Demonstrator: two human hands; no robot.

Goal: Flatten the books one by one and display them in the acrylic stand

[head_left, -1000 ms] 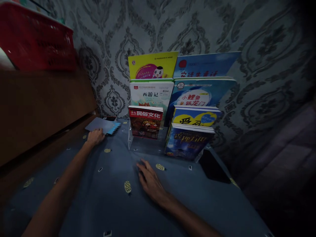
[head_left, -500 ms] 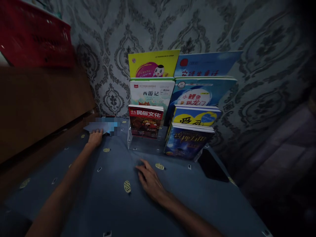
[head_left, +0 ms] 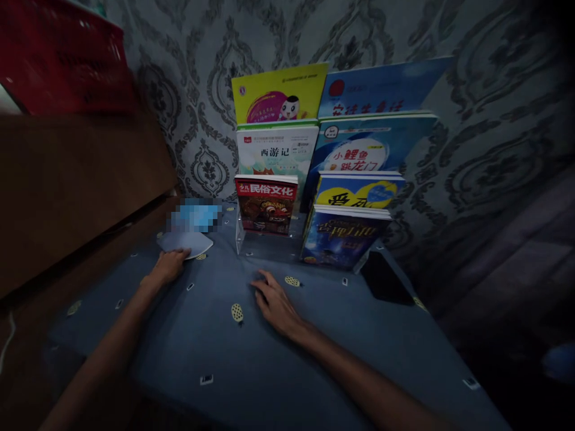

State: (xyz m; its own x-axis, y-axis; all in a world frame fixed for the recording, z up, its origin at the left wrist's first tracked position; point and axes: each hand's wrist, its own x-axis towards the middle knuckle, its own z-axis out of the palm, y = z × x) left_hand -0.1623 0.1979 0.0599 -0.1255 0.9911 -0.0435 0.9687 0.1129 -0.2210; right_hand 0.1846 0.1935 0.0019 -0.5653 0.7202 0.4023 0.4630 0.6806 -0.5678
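At the left of the table, my left hand [head_left: 169,265] is closed on the near edge of a thin pale booklet [head_left: 182,241], its fingertips on top; the thumb is hard to see. The booklet lies low over the cloth, in front of a blurred-out blue item [head_left: 200,216]. Fingers slightly apart and holding nothing, my right hand [head_left: 276,305] is just over or on the cloth. Ahead of it stands a clear book rack [head_left: 269,245] with upright books, among them a red-covered book [head_left: 267,206], a white-covered book [head_left: 276,149] and a dark blue book [head_left: 344,239].
A blue patterned cloth [head_left: 269,365] covers the table. A flat black object [head_left: 386,278] lies right of the rack. Along the left stands a brown wooden cabinet [head_left: 81,191] with a red basket [head_left: 67,60] on top. A patterned wall [head_left: 188,72] rises behind.
My left hand has drawn the pale booklet toward me, away from the blurred blue item. My right hand stays in about the same place on the cloth. The view has tilted slightly down.
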